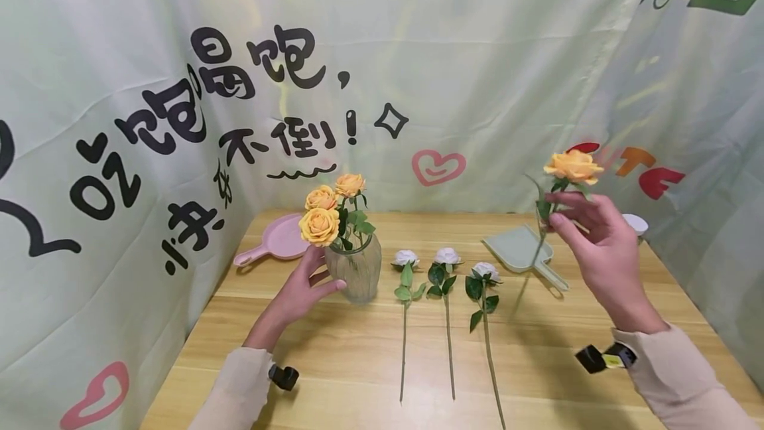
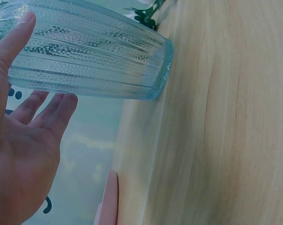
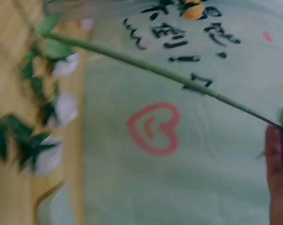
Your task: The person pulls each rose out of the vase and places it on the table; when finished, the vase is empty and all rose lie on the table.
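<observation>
A ribbed glass vase stands on the table, holding several yellow-orange roses. My left hand holds the vase's left side, thumb across its front; in the left wrist view the thumb overlaps the glass and the fingertips meet its edge. Raised at the right, my right hand pinches another yellow-orange rose just below the bloom, its stem slanting down and left. That stem crosses the right wrist view. Three white roses lie side by side between the hands.
A pink pan-shaped dish lies behind the vase at the left. The grey-green dustpan is at the back right, near a small white object partly hidden by my right hand. Printed curtains hang around the wooden table.
</observation>
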{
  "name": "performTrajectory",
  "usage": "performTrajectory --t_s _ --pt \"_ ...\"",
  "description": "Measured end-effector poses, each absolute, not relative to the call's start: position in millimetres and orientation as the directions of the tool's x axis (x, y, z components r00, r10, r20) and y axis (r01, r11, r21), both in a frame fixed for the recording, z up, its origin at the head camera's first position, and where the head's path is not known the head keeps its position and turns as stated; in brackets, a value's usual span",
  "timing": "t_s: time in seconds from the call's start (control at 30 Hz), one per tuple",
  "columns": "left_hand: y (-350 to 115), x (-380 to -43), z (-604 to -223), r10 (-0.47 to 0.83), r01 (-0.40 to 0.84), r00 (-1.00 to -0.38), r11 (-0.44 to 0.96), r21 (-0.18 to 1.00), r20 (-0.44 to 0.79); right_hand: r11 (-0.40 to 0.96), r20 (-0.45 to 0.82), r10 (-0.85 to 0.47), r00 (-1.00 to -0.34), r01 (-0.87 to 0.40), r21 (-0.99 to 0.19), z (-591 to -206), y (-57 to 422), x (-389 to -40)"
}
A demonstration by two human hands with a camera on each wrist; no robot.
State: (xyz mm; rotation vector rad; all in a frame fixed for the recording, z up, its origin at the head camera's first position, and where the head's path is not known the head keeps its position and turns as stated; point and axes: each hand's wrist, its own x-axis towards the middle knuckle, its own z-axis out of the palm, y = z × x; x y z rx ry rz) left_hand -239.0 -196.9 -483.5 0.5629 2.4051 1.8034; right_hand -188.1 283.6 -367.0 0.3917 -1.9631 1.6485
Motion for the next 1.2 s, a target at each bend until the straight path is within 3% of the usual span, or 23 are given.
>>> performTrajectory --t_s 0.13,0.27,0.47,0.8,1.2 --pt "-196.9 -238.9 -482.4 0.336 0.236 -0.930 0.235 0.943 0.149 0.388 0.460 0.045 -0.887 -0.409 -0.826 -383.6 307.2 -174.7" --pt "-196.8 -239.3 -482.4 0.338 0.237 -0.929 0.234 0.943 0.149 0.476 0.368 0.000 -0.930 -0.323 -0.818 -402.9 325.6 -165.6" --pt "-197.4 -239.5 -482.5 0.337 0.235 -0.930 0.233 0.944 0.148 0.493 0.236 -0.046 -0.971 -0.228 -0.840 -438.8 338.4 -158.7" --pt "-197.2 -239.4 -482.8 0.335 0.222 -0.932 0.238 0.946 0.134 0.440 0.129 -0.095 -0.987 -0.158 -0.884 -502.7 335.8 -150.2" --pt "-197.5 -239.9 -483.8 0.341 0.241 -0.928 0.236 0.941 0.153 0.475 0.018 -0.058 -0.998 -0.044 -0.879 -535.4 334.5 -146.6"
